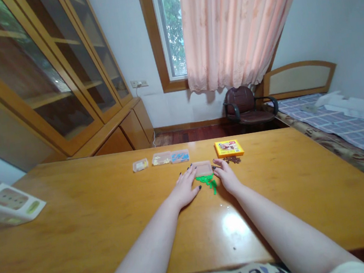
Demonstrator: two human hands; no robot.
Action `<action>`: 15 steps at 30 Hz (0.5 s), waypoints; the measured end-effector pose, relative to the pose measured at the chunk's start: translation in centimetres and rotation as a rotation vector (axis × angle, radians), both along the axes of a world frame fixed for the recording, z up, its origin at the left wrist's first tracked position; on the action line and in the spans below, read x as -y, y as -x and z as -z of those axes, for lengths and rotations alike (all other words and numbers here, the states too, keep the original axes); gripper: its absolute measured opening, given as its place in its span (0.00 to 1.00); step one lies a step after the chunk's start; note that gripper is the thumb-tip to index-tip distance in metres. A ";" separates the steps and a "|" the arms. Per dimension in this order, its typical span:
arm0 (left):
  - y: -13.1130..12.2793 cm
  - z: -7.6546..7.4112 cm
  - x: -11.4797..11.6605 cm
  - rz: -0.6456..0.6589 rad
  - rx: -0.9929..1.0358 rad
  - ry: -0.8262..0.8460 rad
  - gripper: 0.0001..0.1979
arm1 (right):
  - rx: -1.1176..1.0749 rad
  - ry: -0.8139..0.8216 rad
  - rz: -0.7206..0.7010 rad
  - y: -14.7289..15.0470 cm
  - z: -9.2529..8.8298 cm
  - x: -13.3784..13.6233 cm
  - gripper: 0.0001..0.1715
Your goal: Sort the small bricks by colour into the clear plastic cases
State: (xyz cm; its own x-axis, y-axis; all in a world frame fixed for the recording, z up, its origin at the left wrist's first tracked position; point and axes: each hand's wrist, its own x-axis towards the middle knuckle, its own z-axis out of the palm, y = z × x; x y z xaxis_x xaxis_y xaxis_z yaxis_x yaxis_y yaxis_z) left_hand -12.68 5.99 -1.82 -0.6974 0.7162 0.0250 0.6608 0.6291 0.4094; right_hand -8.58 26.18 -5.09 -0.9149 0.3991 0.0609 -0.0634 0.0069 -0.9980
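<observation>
A shallow clear plastic box [203, 168] lies on the table in front of me, between my hands. My left hand [186, 189] rests at its left side, palm down and open with fingers spread, the fingertips at the box's edge. At the right side is my right hand [226, 176], its fingers apart and slightly bent, close to the box's edge; I see nothing held in it. Small bright green pieces [207, 180] lie in a loose pile along the box's near edge, some trailing toward me.
Small dark brown pieces [232, 160] lie beside a yellow box [229, 148]. Farther left are a clear box with blue pieces [180, 156], one with pale pieces [161, 159] and a smaller clear container [140, 165]. A white carton [6, 202] stands on the wooden table [96, 230].
</observation>
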 end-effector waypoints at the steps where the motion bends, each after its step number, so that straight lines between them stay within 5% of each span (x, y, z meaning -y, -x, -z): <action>1: 0.0 0.0 0.0 0.013 -0.001 0.003 0.35 | 0.000 0.001 0.001 -0.1 -0.1 0.4 0.26; 8: -0.2 -0.2 -0.2 0.028 0.008 0.030 0.35 | 0.036 0.038 0.032 -0.9 -0.3 2.1 0.27; 15: -0.5 -0.9 0.1 0.042 -0.030 0.053 0.31 | -0.015 -0.124 0.069 -0.6 -0.1 1.0 0.22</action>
